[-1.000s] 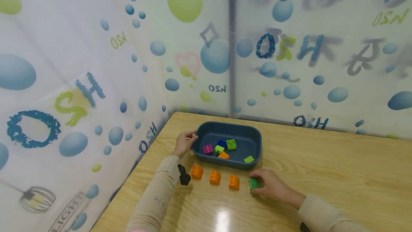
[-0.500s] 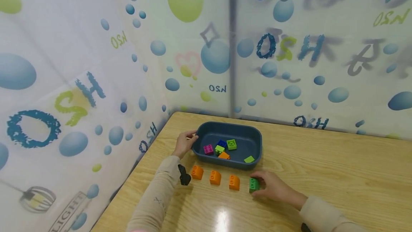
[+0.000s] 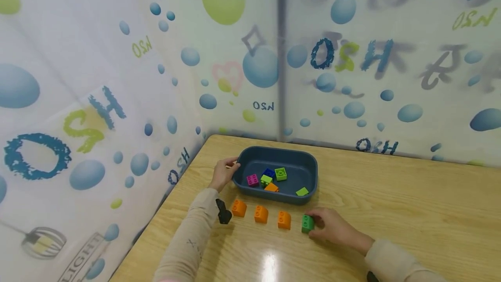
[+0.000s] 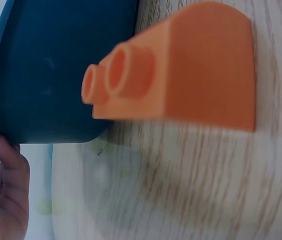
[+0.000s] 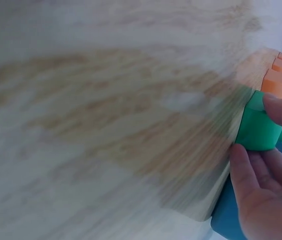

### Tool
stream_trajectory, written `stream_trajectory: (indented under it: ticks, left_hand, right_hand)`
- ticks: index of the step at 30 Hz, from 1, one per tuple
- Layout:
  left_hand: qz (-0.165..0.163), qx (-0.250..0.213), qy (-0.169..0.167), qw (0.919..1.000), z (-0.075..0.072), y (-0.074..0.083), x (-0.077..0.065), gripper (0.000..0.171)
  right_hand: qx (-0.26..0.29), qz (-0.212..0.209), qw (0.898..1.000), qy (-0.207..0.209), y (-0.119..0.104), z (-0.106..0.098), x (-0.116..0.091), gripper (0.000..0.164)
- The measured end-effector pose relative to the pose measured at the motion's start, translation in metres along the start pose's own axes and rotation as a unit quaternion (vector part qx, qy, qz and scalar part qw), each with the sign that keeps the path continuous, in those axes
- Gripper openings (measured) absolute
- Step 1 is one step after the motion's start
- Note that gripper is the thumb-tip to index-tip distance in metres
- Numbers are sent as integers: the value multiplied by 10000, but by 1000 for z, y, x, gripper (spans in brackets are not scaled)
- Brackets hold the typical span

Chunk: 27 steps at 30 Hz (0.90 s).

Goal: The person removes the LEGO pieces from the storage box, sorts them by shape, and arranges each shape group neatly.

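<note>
Bubble-printed white walls (image 3: 297,95) meet behind a pale wood-grain tabletop (image 3: 391,195), where the left hand (image 3: 223,175) pinches the left rim of a dark blue, round-cornered tray (image 3: 274,196) (small coloured plastic bricks (image 3: 281,174) lie inside). Near its front wall stand three orange studded blocks (image 3: 261,214); just right of them, on the tabletop, a green studded block (image 3: 307,224) is pinched by the right hand (image 3: 332,227).

Hands (image 4: 5,192) cropped in wrist views
</note>
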<state>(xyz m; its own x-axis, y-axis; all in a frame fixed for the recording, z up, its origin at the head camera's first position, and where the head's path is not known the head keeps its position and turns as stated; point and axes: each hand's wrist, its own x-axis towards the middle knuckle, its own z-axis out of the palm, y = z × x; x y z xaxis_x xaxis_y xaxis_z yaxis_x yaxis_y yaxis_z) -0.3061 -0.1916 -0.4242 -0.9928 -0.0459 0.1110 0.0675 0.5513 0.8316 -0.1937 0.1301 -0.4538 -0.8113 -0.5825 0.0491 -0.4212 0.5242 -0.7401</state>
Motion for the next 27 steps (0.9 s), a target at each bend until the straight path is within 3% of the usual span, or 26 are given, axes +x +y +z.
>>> stream_trajectory:
  ticks: [20, 27]
  left_hand:
    - [31, 22, 1, 10000, 0, -2, 1, 31]
    - [119, 50, 35, 9999, 1, -2, 1, 30]
  right_hand:
    - [145, -186, 9995, -231, -1, -6, -2, 48]
    - [842, -4, 9959, -318, -8, -20, -6, 53]
